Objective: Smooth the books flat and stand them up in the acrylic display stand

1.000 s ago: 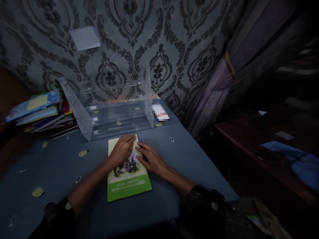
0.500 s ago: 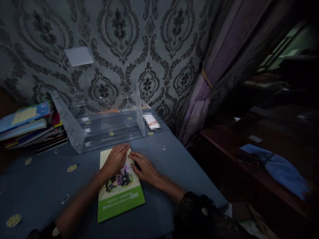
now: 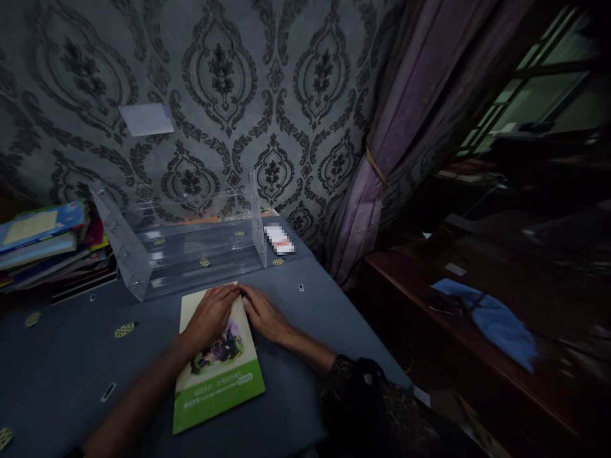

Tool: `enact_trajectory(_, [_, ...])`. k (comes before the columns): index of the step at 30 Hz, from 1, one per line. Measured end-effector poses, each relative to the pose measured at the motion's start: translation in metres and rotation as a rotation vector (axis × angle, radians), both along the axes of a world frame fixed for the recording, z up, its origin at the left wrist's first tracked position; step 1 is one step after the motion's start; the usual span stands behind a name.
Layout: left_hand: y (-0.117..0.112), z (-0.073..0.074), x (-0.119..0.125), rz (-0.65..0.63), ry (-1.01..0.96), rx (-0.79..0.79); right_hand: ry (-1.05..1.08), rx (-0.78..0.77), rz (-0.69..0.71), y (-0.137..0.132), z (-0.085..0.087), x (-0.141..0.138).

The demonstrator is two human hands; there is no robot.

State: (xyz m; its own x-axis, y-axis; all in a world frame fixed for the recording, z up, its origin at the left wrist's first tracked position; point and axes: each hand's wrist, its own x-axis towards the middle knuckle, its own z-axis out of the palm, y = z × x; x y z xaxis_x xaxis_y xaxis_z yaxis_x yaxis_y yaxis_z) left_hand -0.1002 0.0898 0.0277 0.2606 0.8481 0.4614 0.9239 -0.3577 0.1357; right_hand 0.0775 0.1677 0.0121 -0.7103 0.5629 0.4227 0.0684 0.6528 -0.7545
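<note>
A thin book (image 3: 217,375) with a cream top, a picture and a green lower band lies flat on the blue tablecloth (image 3: 71,356). My left hand (image 3: 207,316) rests flat on its upper half, fingers stretched toward the far edge. My right hand (image 3: 261,313) lies at the book's upper right corner, fingers extended and touching that edge, fingertips meeting the left hand's. Just beyond the book stands a clear acrylic rack (image 3: 186,245), with nothing in it.
A stack of colourful books (image 3: 42,242) lies at the far left against the patterned wall. A small card (image 3: 279,240) sits right of the rack. A purple curtain (image 3: 377,159) hangs at the table's right; beyond it is a dark wooden surface with a blue cloth (image 3: 487,318).
The view has swung to the right, so the table shifted left and down in frame. Both hands stay on the book; my right hand has slid closer to the top corner.
</note>
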Motion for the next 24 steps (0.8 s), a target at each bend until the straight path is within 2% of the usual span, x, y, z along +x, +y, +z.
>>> enact_trajectory(6, [-0.007,0.005,0.004,-0.018,-0.001,-0.015,-0.03,0.047,-0.002,0.012,-0.004,-0.011])
enact_trajectory(15, [-0.016,0.006,0.01,-0.033,-0.017,-0.009,-0.037,0.144,-0.014,0.012,-0.006,-0.014])
enact_trajectory(24, [-0.026,0.01,0.017,-0.042,-0.003,-0.025,-0.054,0.136,-0.005,0.012,-0.008,-0.013])
